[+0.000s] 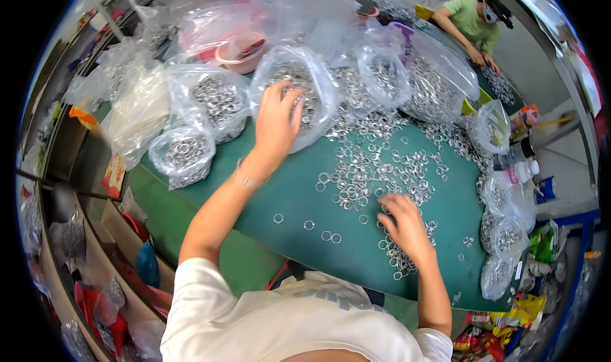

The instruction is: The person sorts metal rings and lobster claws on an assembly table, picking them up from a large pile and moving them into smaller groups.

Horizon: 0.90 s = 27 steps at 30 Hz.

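From where I sit, a good deal is hard to read: the fisheye rim bends the edges of the green table (299, 190) and swallows the shelves on my left into dark corners, and the clear bags overlap so much that I cannot count them or see their bottoms. My left hand (277, 123) reaches far forward into the mouth of an open clear plastic bag of metal rings (299, 85); the fingertips are sunk among the rings and plastic, so I cannot tell whether they pinch anything or just rest there, though the fingers look loosely spread rather than clenched. My right hand (405, 225) lies palm down near the table's close edge, fingers curled over a small heap of loose metal rings (375, 168) that spreads across the middle of the table; the fingertips touch the rings, but the palm hides what is under it, so a firm hold cannot be confirmed. A few stray rings (309, 224) lie apart between my two forearms. More bagged rings sit left of the open bag (216, 101) and along the right edge (503, 235). At the far corner another person in a green shirt (471, 18) bends over the table, small and partly cut off.
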Available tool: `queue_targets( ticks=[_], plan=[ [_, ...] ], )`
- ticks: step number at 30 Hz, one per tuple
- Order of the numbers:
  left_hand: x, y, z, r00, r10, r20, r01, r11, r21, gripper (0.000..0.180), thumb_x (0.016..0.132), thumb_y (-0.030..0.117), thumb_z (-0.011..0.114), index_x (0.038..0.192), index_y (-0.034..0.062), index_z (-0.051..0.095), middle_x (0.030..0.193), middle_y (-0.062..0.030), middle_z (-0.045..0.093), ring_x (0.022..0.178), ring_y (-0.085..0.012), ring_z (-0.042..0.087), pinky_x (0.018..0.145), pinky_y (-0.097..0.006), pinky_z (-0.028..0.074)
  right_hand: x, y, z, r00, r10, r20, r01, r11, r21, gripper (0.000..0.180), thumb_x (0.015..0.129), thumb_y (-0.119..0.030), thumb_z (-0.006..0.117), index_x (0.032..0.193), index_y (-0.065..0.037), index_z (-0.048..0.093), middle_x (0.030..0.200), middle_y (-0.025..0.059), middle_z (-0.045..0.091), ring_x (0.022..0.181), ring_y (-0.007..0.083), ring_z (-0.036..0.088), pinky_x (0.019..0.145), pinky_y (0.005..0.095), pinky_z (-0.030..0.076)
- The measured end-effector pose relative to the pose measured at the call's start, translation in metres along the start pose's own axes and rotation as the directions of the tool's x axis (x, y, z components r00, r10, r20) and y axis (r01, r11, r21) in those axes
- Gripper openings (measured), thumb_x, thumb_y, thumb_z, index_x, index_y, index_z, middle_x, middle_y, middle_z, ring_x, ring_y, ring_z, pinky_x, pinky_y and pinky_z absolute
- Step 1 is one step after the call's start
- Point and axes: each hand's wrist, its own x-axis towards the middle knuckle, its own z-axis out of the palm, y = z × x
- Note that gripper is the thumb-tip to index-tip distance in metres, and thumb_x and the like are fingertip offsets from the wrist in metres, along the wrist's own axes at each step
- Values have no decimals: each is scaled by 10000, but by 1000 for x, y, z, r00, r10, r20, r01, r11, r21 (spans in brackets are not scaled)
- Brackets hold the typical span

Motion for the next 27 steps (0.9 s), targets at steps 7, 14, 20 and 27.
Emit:
queue_targets(
  ticks=[7,14,20,27],
  plan=[
    [-130,98,-24,653,218,726,84,931,-355,411,777,90,705,1162,47,569,1264,-161,484,1174,-350,467,988,-423,402,-116,-5,23,966,253,-47,-257,955,-147,779,617,-392,817,1307,-161,537,1450,144,326,1354,402,242,1047,597,215],
    [-192,100,-25,734,22,679,52,995,-88,326,776,64,686,1084,72,579,1270,-133,463,1248,-350,403,1034,-674,175,-125,40,51,956,194,-219,-242,945,-221,636,731,-436,736,1284,-179,557,1437,140,358,1341,391,274,1053,593,216],
    [-203,96,-41,805,-208,556,183,978,101,344,777,31,679,1100,48,562,1293,-142,448,1285,-368,385,1049,-687,123,-97,73,32,935,121,-334,-231,922,-312,562,763,-355,723,1257,-139,564,1370,130,439,1291,369,359,1053,544,242],
    [-209,94,-43,828,-125,547,61,989,135,357,801,57,671,1139,47,557,1149,-101,536,1214,-313,472,1017,-720,152,-35,4,66,942,-42,-333,-29,978,-205,392,744,-188,735,1097,-61,623,1135,76,553,1050,269,502,918,431,325]
  ],
)
